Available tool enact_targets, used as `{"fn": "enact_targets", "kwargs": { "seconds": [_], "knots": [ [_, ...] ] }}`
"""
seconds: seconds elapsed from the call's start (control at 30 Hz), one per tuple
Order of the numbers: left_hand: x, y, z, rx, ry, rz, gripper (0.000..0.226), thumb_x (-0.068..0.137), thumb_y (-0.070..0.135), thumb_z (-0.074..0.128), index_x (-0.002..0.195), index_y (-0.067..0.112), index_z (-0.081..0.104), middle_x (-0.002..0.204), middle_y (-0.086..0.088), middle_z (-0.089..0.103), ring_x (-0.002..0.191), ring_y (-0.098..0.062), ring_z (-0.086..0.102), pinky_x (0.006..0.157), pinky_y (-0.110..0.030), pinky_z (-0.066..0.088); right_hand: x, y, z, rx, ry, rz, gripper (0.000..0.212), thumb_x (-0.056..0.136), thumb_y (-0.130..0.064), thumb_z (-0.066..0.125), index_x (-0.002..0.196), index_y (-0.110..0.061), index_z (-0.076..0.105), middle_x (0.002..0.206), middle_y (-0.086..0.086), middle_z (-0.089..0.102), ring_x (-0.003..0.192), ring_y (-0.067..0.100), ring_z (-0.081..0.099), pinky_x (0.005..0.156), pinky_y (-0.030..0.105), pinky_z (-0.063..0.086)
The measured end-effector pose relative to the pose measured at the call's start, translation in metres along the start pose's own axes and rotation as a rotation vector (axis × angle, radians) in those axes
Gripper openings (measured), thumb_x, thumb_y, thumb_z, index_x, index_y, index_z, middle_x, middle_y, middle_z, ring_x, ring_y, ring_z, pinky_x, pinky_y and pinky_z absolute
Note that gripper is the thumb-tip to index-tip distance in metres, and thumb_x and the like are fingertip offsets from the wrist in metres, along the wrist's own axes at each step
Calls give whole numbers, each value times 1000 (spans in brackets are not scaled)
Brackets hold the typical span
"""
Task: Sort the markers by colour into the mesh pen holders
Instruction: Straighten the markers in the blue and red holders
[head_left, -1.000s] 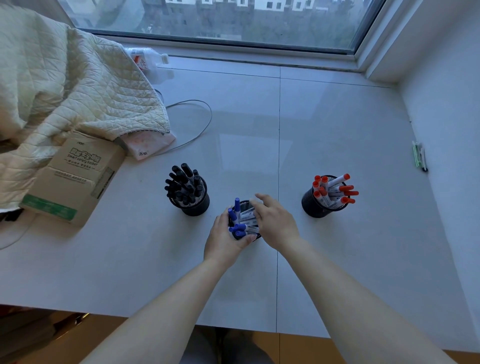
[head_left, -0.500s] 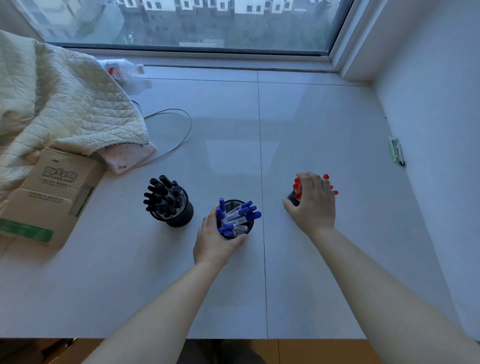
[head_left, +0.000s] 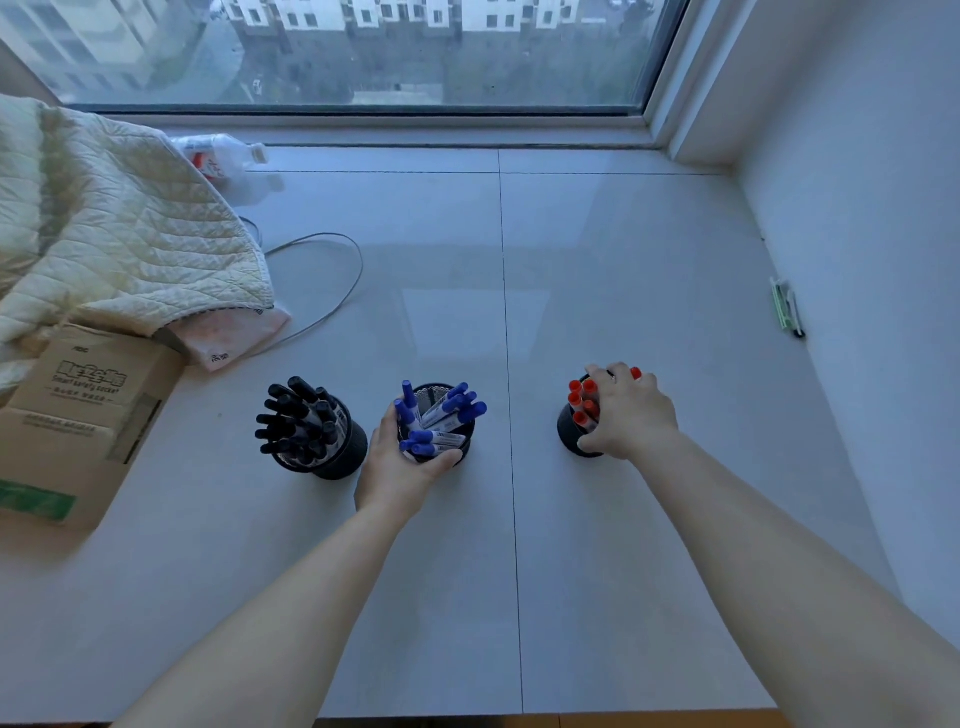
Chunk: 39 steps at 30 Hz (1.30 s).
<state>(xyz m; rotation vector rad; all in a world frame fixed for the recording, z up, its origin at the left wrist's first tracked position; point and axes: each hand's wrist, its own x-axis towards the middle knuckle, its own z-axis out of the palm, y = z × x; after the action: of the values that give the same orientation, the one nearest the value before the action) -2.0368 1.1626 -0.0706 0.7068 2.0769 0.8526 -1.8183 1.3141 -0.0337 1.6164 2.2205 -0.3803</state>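
Observation:
Three black mesh pen holders stand in a row on the pale tiled sill. The left holder is full of black-capped markers. The middle holder carries blue-capped markers, and my left hand wraps around its near side. The right holder has red-capped markers; my right hand covers its top and right side, fingers curled over the markers and the rim.
A cardboard box lies at the left under a quilted cream blanket. A grey cable loops behind the holders. A plastic bottle rests near the window. Green pens lie against the right wall.
My right hand left the blue holder, went to the red one and now clasps it. My left hand has stayed on the blue holder.

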Motion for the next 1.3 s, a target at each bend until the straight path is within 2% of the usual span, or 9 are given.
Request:
{"fn": "enact_targets", "kwargs": {
  "seconds": [0.1, 0.23, 0.37, 0.5, 0.6, 0.83, 0.93, 1.13, 1.3],
  "knots": [
    [5, 4, 0, -15, -28, -12, 92, 64, 36, 81, 139, 40, 27, 132, 8, 51, 107, -12, 55, 84, -25, 39, -8, -5, 6, 44, -1, -18, 86, 66, -39, 65, 139, -28, 23, 137, -2, 33, 113, 32, 38, 70, 30, 38],
    [0, 3, -1, 0, 9, -4, 97, 67, 32, 81, 144, 29, 21, 139, 2, 43, 109, -12, 52, 90, -29, 41, -28, -16, 16, 73, 17, -72, 82, 68, -40, 63, 139, -30, 23, 137, -3, 34, 113, 30, 37, 68, 30, 38],
    [-24, -11, -4, 36, 36, -100, 91, 76, 27, 74, 146, 21, 15, 139, -1, 36, 102, -12, 49, 82, -30, 43, -53, -35, 31, 75, 5, -130, 86, 66, -41, 66, 139, -29, 23, 137, -3, 34, 114, 30, 36, 67, 30, 39],
    [-56, -27, 0, 95, -70, -111, 63, 84, 25, 65, 138, 22, 34, 129, 4, 46, 96, -10, 55, 72, -25, 45, -76, -56, 47, 88, 9, -170, 90, 65, -43, 68, 140, -30, 21, 139, -1, 32, 115, 30, 36, 70, 31, 41],
    [-76, -32, 2, 88, -139, -59, 44, 86, 30, 62, 127, 26, 46, 115, 11, 55, 91, -1, 56, 63, -17, 43, -89, -68, 54, 89, 4, -177, 93, 65, -45, 69, 141, -30, 18, 141, -1, 29, 116, 31, 35, 73, 33, 43],
    [-93, -26, 5, 1, -242, 5, 19, 84, 35, 64, 103, 30, 62, 92, 13, 67, 91, -5, 63, 76, -21, 50, -108, -86, 62, 180, -7, -142, 93, 66, -50, 68, 142, -29, 18, 142, 2, 29, 118, 33, 34, 80, 36, 46],
    [-95, -22, 6, 20, -236, 27, 22, 81, 40, 66, 100, 29, 63, 89, 12, 69, 86, -3, 64, 77, -24, 52, -114, -89, 61, 249, -26, -126, 83, 69, -55, 62, 139, -30, 23, 139, 1, 32, 115, 32, 38, 81, 37, 45],
    [-94, -14, 7, 112, -133, 42, 14, 83, 43, 62, 88, 30, 64, 83, 11, 68, 83, -6, 63, 76, -29, 52, -120, -82, 47, 432, -85, -142, 55, 80, -47, 52, 131, -31, 42, 140, 0, 36, 122, 29, 40, 101, 43, 38],
    [-93, -9, 8, 197, -143, 75, 6, 85, 41, 60, 85, 35, 60, 77, 17, 64, 76, -2, 60, 67, -26, 49, -114, -79, 42, 488, -35, -159, 32, 91, -36, 47, 120, -26, 56, 130, 0, 47, 120, 24, 40, 100, 40, 38]
  ]
}}
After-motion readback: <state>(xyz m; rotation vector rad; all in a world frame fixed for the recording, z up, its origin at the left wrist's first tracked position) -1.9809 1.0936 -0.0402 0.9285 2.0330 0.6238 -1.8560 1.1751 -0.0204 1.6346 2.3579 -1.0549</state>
